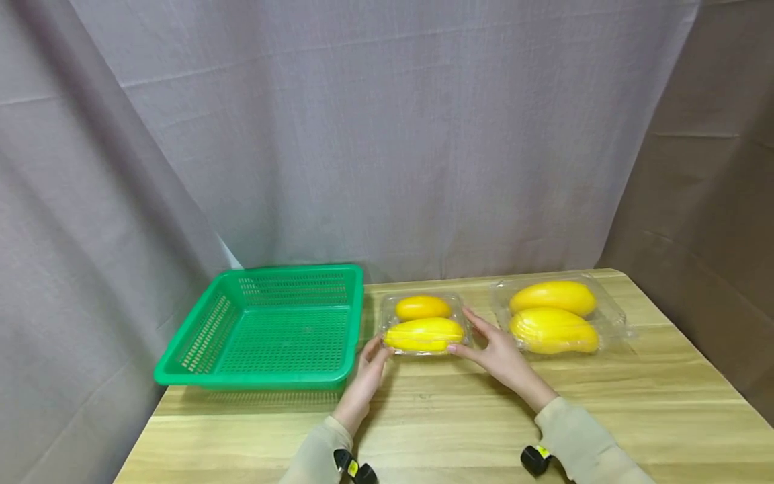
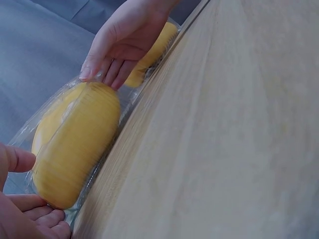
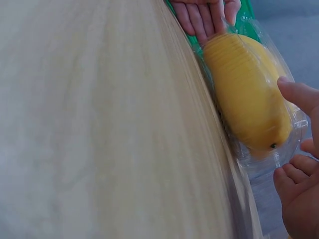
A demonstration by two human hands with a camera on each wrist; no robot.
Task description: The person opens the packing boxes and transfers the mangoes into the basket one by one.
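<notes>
I see one clear plastic box on the wooden table; inside, two yellow fruits, one behind the other, the nearer longer.

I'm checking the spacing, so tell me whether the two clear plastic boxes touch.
Apart. The head view shows a strip of bare wooden tabletop between the left clear plastic box and the right clear plastic box.

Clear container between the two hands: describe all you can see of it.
The clear container looks like shiny, thin plastic, roughly rectangular. It sits on the wooden table, right of the green basket, with two yellow fruits inside. The left hand touches its left end, the right hand its right.
</notes>
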